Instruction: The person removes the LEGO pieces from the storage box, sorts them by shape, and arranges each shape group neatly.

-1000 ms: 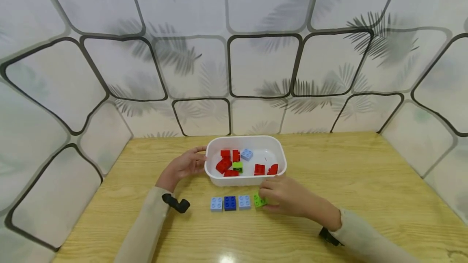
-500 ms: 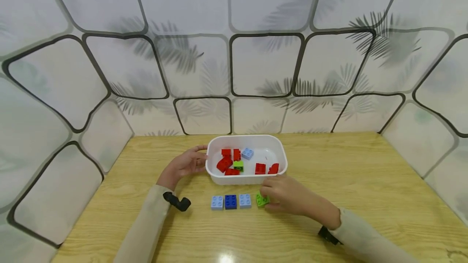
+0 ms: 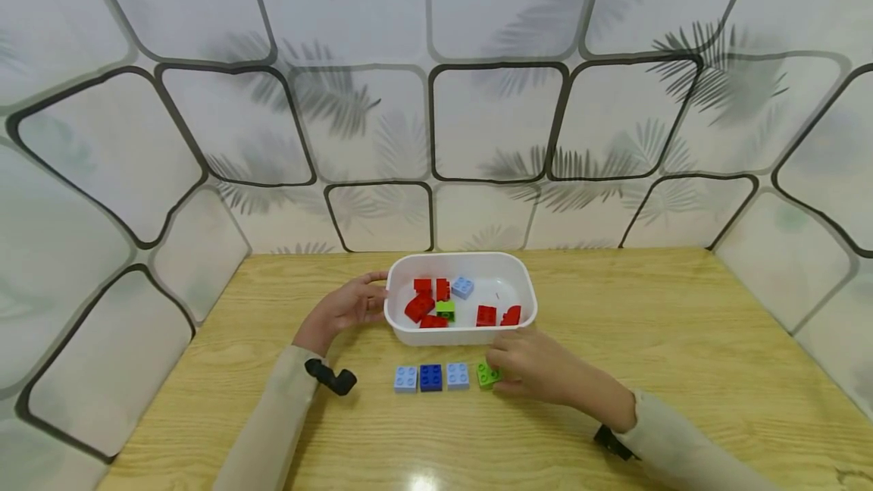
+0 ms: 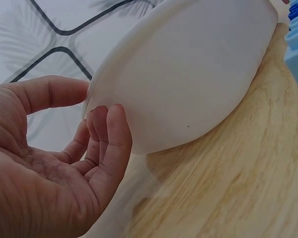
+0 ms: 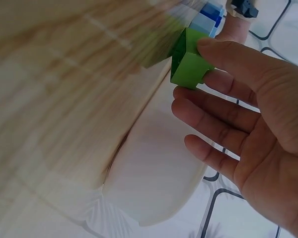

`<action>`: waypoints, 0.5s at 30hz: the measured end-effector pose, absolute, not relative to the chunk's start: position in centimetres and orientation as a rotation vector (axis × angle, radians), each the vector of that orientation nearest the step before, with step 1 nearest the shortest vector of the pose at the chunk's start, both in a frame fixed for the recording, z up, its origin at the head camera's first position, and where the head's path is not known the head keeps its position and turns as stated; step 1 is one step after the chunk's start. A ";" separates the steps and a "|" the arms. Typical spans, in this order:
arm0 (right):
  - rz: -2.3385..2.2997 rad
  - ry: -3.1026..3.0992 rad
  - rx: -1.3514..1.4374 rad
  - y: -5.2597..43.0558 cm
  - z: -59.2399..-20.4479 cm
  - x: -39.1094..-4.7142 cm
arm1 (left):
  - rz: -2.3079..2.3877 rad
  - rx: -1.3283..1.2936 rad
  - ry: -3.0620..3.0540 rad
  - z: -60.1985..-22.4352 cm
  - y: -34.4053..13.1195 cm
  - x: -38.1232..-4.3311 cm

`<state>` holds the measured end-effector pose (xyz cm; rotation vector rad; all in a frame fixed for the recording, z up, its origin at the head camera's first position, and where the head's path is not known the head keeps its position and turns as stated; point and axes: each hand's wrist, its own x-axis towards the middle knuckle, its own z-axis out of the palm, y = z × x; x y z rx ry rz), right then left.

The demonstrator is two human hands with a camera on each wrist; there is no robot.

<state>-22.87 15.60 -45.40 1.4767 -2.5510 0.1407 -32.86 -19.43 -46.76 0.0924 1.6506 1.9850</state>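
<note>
In the head view, a white plastic tub [image 3: 461, 335] holds several red toy bricks [image 3: 419, 307], a light blue brick [image 3: 463, 287] and a green brick [image 3: 445, 311]. My left hand [image 3: 348, 305] touches the outside of its left end. The left wrist view shows the thumb and bent fingers [image 4: 118, 144] against the tub's wall, not closed round it. My right hand [image 3: 535, 366] pinches another green building brick [image 5: 191, 67] between thumb and forefinger, in front of the tub. Its other fingers [image 5: 208, 124] stand apart, slightly bent.
To the left of the held brick, a light blue brick [image 3: 458, 376], a dark blue brick [image 3: 431, 377] and another light blue brick [image 3: 405, 379] lie in a row, studs up, on the wooden table [image 3: 436, 438]. A patterned wall [image 3: 494, 123] rises behind the tub.
The green brick in my right hand has shifted very slightly and sits at the right end of the row. My left hand stays at the tub. The whole view has moved a little.
</note>
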 end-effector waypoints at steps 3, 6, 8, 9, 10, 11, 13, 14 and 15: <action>0.143 -2.539 1.477 15.6 -45.5 -22.9 | 1.982 0.097 1.655 -46.7 -19.4 -32.8; 0.142 -2.527 1.469 15.5 -45.5 -22.9 | 1.979 0.099 1.659 -46.7 -19.4 -32.8; 0.141 -2.523 1.463 15.5 -45.5 -22.9 | 1.976 0.099 1.662 -46.7 -19.4 -32.8; 0.142 -2.522 1.460 15.5 -45.5 -22.9 | 1.977 0.097 1.661 -46.6 -19.4 -32.8; 0.142 -2.521 1.457 15.5 -45.5 -22.9 | 1.976 0.096 1.661 -46.6 -19.4 -32.8; 0.142 -2.520 1.456 15.5 -45.5 -22.9 | 1.976 0.097 1.661 -46.6 -19.4 -32.8; 0.139 -2.517 1.457 15.5 -45.5 -22.8 | 1.978 0.094 1.659 -46.6 -19.5 -32.8; 0.137 -2.516 1.457 15.5 -45.5 -22.8 | 1.980 0.093 1.659 -46.6 -19.5 -32.7; 0.134 -2.513 1.458 15.5 -45.5 -22.8 | 1.981 0.093 1.660 -46.6 -19.5 -32.7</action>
